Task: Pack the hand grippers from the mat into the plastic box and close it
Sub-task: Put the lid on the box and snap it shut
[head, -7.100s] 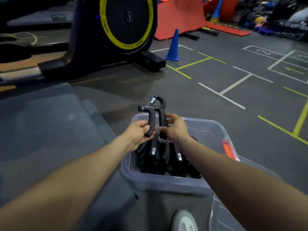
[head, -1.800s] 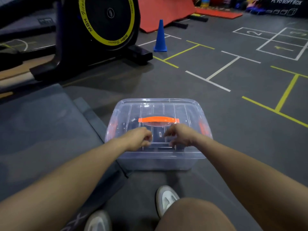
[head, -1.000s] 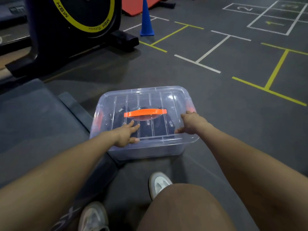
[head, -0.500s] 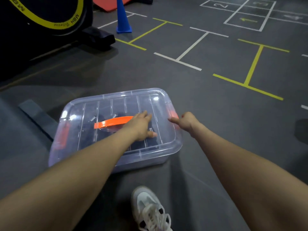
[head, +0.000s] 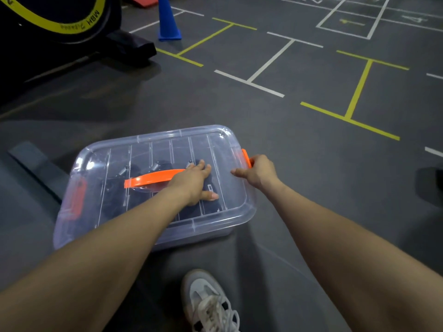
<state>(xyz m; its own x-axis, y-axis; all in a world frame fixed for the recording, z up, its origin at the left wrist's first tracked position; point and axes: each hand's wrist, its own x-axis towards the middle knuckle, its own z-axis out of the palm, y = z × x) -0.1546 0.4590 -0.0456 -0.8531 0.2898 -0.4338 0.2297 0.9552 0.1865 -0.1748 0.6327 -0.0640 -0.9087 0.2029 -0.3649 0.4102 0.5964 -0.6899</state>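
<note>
Plastic box (head: 217, 227) — grey line-marked gym floor (head: 299, 149)

One plastic box (head: 213, 226), two hands – left (head: 194, 182), right (head: 260, 172) – one cone (head: 167, 22)

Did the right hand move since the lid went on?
Yes. The right hand left the lid's front middle, near the orange handle, and now holds the clip at the box's right end.

Black hand grippers (head: 134, 188) inside clear plastic box (head: 215, 226) on grey floor (head: 311, 176); blue cone (head: 168, 22) far behind; white sneaker (head: 211, 303) in front.
</note>
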